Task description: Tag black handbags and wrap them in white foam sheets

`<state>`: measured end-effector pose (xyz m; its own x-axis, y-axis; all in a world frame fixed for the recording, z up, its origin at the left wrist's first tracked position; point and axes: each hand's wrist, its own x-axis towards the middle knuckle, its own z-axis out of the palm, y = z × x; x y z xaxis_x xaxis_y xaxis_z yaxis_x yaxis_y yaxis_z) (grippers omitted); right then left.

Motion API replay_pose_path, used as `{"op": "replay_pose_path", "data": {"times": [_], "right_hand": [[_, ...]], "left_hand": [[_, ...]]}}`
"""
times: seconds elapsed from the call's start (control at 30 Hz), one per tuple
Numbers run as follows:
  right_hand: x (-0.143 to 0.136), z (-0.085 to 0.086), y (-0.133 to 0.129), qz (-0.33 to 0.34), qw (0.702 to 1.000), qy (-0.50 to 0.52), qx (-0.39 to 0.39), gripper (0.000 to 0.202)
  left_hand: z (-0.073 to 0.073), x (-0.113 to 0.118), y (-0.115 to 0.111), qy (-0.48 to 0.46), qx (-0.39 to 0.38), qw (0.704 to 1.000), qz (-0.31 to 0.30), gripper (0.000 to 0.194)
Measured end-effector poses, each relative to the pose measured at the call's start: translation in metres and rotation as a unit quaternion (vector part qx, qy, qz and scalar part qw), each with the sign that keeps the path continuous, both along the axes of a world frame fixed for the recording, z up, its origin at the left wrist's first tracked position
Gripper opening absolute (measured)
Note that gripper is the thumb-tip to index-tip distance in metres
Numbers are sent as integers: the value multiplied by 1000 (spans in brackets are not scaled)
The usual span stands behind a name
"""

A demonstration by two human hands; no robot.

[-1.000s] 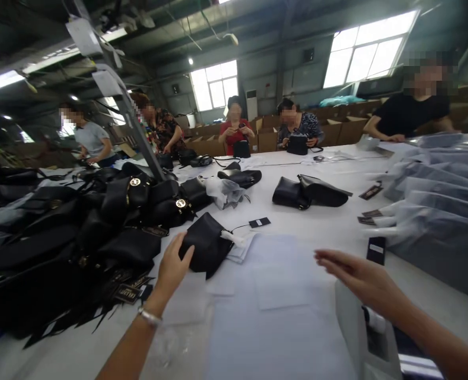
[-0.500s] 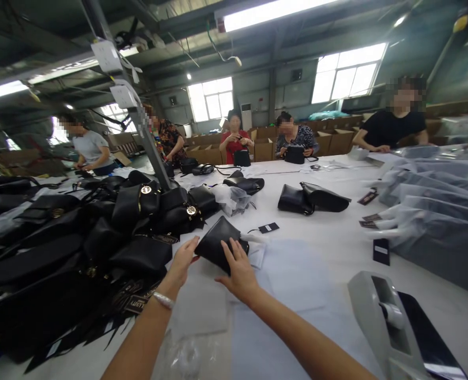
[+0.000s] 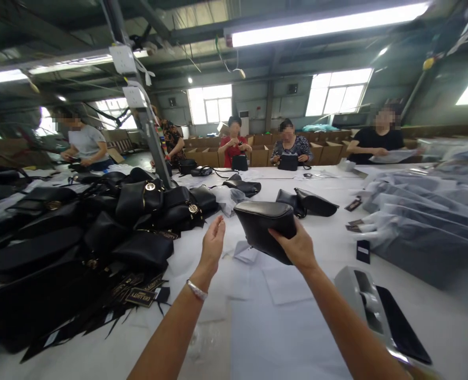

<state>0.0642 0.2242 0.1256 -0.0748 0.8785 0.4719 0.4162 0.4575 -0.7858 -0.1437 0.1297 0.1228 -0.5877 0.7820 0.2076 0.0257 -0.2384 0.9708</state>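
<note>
Holds a black bag (image 3: 264, 228) up over the white table (image 3: 326, 245), clamped in the right hand (image 3: 300, 248), thumb side on the near face, other fingers mostly hidden behind. Smooth flat panel up, body slanting down to the right. Left hand (image 3: 213, 245) open, just beside the bag but not touching; fingers close together and pointing up, nothing pinched. Thumb position unclear. Silvery bracelet (image 3: 197, 290) on the left wrist.

Under and in front of the bag: white paper sheets (image 3: 277, 338), some overlapping. To the left, big heap of black bags (image 3: 75, 243), round gold emblems on some, printed tags (image 3: 141, 296) at the near edge. Behind the held bag, more black bags (image 3: 316, 203) lying on the table, plus crumpled clear wrap (image 3: 229, 196). To the right, grey dispenser-like device (image 3: 358, 298) with a dark flat object (image 3: 403, 323) right next to it; farther off, row of bags in translucent wrapping (image 3: 427, 221), dark tag (image 3: 363, 251) near it. Across the table, people (image 3: 236, 150) at work, two with black bags in front, one with a white sheet (image 3: 394, 155).
</note>
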Motion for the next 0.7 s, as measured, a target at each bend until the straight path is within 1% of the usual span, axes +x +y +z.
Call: {"op": "replay_pose_path", "data": {"times": [0.07,0.13,0.17,0.23,0.3,0.33,0.37,0.43,0.5,0.53,0.57,0.63,0.67,0.7], "right_hand": [[28,34,-18,41,999,14,13,69],[53,64,-38,79,996,44,2,65],[65,77,-48,102,992,71,-16,64],[86,95,-64,148,977,134,-68,64],[104,100,-76,180,957,187,-126,63],[112,98,-81,188,948,205,-156,62],[121,92,-87,193,939,216,-188,60],[136,71,-98,194,918,227,-262,58],[149,42,-111,193,893,230,-336,59],[155,26,-117,192,879,231,-371,60],[159,10,-124,191,864,233,-404,60],[163,-19,-137,189,835,241,-457,58],[164,-31,-142,191,822,247,-477,57],[164,-43,-147,194,812,251,-490,55]], "left_hand": [[6,4,-2,7,6,1000,-5,53],[16,13,-6,17,20,999,-43,55],[21,20,-10,17,29,996,-80,57],[30,34,-24,-9,33,981,-190,63],[34,50,-45,-55,10,950,-306,69],[34,58,-59,-74,-11,933,-351,71],[31,66,-75,-84,-29,919,-384,70],[22,80,-109,-76,-61,902,-422,72],[9,90,-143,-55,-106,898,-423,76],[2,93,-159,-49,-145,893,-423,79],[-5,95,-173,-49,-193,877,-438,85],[-16,92,-196,-59,-295,830,-469,100],[-21,88,-205,-37,-333,818,-467,100],[-25,84,-212,11,-360,816,-452,96]]}}
